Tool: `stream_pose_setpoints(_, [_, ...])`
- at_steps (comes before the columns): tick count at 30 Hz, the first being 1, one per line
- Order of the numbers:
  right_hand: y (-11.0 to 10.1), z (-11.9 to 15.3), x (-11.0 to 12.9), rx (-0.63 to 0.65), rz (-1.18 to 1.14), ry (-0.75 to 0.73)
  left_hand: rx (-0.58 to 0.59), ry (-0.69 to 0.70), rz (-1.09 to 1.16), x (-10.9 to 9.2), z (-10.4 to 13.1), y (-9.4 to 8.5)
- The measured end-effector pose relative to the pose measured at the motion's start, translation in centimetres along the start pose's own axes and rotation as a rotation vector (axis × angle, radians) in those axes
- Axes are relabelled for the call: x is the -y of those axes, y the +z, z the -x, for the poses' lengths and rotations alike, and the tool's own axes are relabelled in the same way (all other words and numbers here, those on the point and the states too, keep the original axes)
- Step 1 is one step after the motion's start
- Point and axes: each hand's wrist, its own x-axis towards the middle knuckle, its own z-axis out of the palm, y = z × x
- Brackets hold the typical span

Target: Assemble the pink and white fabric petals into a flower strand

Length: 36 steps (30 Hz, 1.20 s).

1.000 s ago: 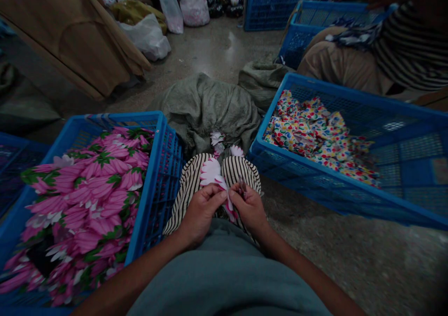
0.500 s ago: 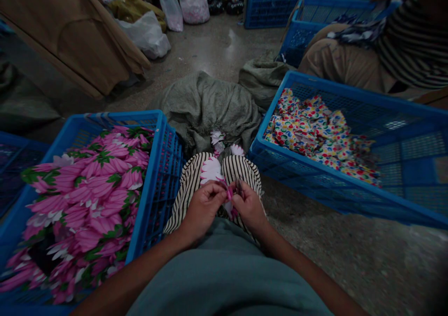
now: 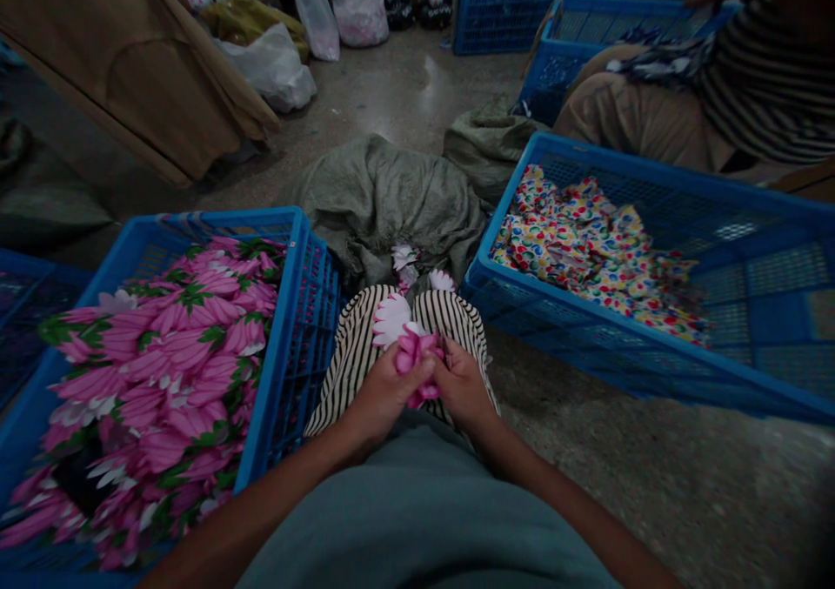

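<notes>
Over my lap, both hands pinch a bunched pink flower-shaped piece (image 3: pixel 417 352) with petal-like folds. My left hand (image 3: pixel 378 393) is closed on its left side, thumb on top. My right hand (image 3: pixel 468 389) is closed at its right edge; a small dark thing shows by those fingers, too dim to name. Just beyond the hands, a white petal-edged piece (image 3: pixel 390 317) lies on my striped trousers (image 3: pixel 339 354). More pale petal pieces (image 3: pixel 441 280) lie at the knees, by the mouth of a grey-green sack (image 3: pixel 391 189).
To the left, a blue crate (image 3: pixel 297 224) is heaped with pink and green petal pieces (image 3: pixel 189 345). Another blue crate (image 3: pixel 652 345) at right holds colourful dotted pieces (image 3: pixel 580 241). A seated person in a striped top (image 3: pixel 750 84) is beyond it. Plastic bags (image 3: pixel 277 67) lie on the floor behind.
The pink piece now shows spread and bunched between my hands, where before only a narrow strip showed. My left hand has turned slightly, thumb now over the piece. The crates look the same.
</notes>
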Motion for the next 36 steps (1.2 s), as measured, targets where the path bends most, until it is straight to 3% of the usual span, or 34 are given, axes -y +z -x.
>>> stream_pose_setpoints(4, [-0.3,0.2,0.4,-0.052,-0.193,0.013,-0.119,-0.048,0.170,-0.1,-1.2,-0.7])
stream_pose_setpoints(8, [-1.2,0.4,0.7,0.037,-0.494,0.184,-0.113,-0.151,0.242,-1.4,-1.5,-1.2])
stream_pose_setpoints(12, [-1.4,0.4,0.1,0.109,-0.688,0.313,0.036,-0.180,0.385,-2.9,-0.8,-0.9])
stream_pose_setpoints(16, [-0.5,0.5,-0.9,0.307,-0.726,0.461,0.249,-0.177,0.465,-3.3,-0.1,-1.2])
stream_pose_setpoints(18, [-0.2,0.5,-1.1,0.379,-0.731,0.488,0.244,-0.177,0.447,-3.2,0.1,-1.5])
stream_pose_setpoints(21, [-0.2,0.1,-1.4,0.386,-0.746,0.464,0.215,-0.178,0.429,-3.2,0.1,-1.7])
stream_pose_setpoints(28, [-0.7,-0.8,-3.0,0.396,-0.670,0.478,0.366,-0.154,0.528,-2.7,-0.2,-1.4])
stream_pose_setpoints(33, [-0.5,-0.6,-3.6,0.419,-0.601,0.469,0.227,-0.194,0.467,-2.8,0.1,-1.2])
stream_pose_setpoints(36, [-0.8,-0.6,-3.6,0.423,-0.566,0.459,0.000,-0.052,0.306,-5.7,0.5,-3.5])
